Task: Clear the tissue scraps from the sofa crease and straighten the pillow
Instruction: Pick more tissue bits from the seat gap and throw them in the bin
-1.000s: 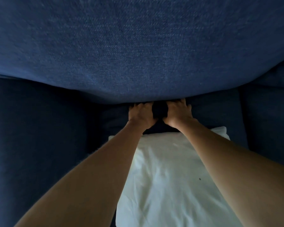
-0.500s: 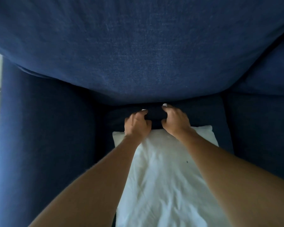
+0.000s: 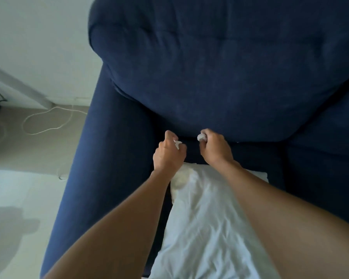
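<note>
Left hand (image 3: 168, 156) pinches a flat tissue scrap (image 3: 177, 144), right hand (image 3: 215, 148) pinches a balled one (image 3: 201, 137), both above the sofa crease (image 3: 191, 140). Pillow (image 3: 208, 222) crooked below. Loose pinch might drop scraps; more possibly hidden.

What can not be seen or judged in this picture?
- Sofa crease, head view: dark shadow; remaining scraps unknowable.
- Tissue scraps: mostly wrapped by right hand and left hand.
- Pillow: near end cut off by bottom edge, forearms cover parts.
</note>
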Available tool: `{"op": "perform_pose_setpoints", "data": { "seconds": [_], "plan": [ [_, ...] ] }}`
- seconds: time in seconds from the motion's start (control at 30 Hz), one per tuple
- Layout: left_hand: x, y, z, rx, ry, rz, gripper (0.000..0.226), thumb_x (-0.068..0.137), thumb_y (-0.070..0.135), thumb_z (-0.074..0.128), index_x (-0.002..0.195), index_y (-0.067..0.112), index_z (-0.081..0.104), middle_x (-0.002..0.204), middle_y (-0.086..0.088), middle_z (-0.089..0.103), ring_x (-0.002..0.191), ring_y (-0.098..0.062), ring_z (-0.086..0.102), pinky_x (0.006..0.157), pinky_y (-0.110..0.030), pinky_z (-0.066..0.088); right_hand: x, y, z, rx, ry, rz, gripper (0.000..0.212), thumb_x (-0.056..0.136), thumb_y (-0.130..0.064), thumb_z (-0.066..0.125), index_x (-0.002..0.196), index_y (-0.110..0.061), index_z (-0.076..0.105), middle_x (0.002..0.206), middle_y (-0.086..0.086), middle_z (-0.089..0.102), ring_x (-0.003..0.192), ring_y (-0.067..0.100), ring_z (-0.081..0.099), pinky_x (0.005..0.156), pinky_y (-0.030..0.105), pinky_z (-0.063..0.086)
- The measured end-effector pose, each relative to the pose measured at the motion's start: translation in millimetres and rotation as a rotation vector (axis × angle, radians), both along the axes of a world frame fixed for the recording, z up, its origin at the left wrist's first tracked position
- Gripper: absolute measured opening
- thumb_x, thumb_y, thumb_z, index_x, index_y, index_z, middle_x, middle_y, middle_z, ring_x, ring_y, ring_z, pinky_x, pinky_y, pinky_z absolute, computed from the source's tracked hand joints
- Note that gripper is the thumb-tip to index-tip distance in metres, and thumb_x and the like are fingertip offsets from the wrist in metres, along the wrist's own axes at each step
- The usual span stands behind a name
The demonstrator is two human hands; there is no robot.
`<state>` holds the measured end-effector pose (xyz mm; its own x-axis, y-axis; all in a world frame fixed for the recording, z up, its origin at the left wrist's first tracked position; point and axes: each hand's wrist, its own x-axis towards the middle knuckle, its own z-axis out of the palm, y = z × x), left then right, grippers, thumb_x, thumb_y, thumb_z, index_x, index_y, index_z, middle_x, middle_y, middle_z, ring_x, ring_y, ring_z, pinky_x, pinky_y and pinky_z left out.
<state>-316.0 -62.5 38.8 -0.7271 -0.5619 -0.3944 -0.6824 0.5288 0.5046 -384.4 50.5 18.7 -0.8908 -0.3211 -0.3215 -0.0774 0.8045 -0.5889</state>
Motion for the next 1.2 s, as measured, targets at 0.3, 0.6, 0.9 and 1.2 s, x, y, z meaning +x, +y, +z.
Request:
{"op": "perform_pose_setpoints", "data": {
  "seconds": [0.3,0.6,0.9,1.2],
  "plan": [
    [70.5,-89.5,13.9,0.003,0.073,0.152,0.030,0.095,0.043,0.052,0.106,0.018,0.065,0.101,-0.001,0.070,0.093,-0.025,0.065,0.078,-0.039,0.054,53.7,-93.3,22.4,-0.101,0.033,0.159,0.024,0.095,-0.026,0.051,0.093,-0.005,0.062,0.108,0.011,0.058,0.097,0.029,0.059,0.078,0.038,0.050],
    [161.2,-202.5,28.7,0.061,0.250,0.347,0.016,0.090,0.018,0.060,0.077,0.013,0.068,0.070,0.001,0.063,0.062,-0.015,0.055,0.059,-0.027,0.043,124.7,-224.9,35.2,-0.201,0.009,0.279,0.028,0.089,-0.029,0.060,0.080,-0.003,0.065,0.092,0.004,0.053,0.077,0.023,0.057,0.068,0.027,0.044],
    [294.1,-294.3,8.7,0.072,0.205,0.626,0.029,0.089,0.007,0.058,0.116,0.006,0.068,0.111,-0.011,0.070,0.096,-0.025,0.065,0.087,-0.033,0.053,240.6,-342.1,31.3,-0.167,-0.013,0.536,0.017,0.092,-0.018,0.055,0.100,-0.007,0.065,0.107,0.008,0.058,0.088,0.022,0.055,0.075,0.031,0.048],
    [395.4,-329.8,-7.2,0.096,0.025,0.861,0.023,0.087,0.011,0.058,0.107,0.007,0.069,0.115,-0.011,0.067,0.106,-0.029,0.063,0.090,-0.034,0.049,322.1,-398.1,6.2,0.002,-0.177,0.825,0.024,0.086,-0.003,0.058,0.108,-0.008,0.066,0.115,0.012,0.064,0.104,0.027,0.061,0.079,0.025,0.045]
  ]
}}
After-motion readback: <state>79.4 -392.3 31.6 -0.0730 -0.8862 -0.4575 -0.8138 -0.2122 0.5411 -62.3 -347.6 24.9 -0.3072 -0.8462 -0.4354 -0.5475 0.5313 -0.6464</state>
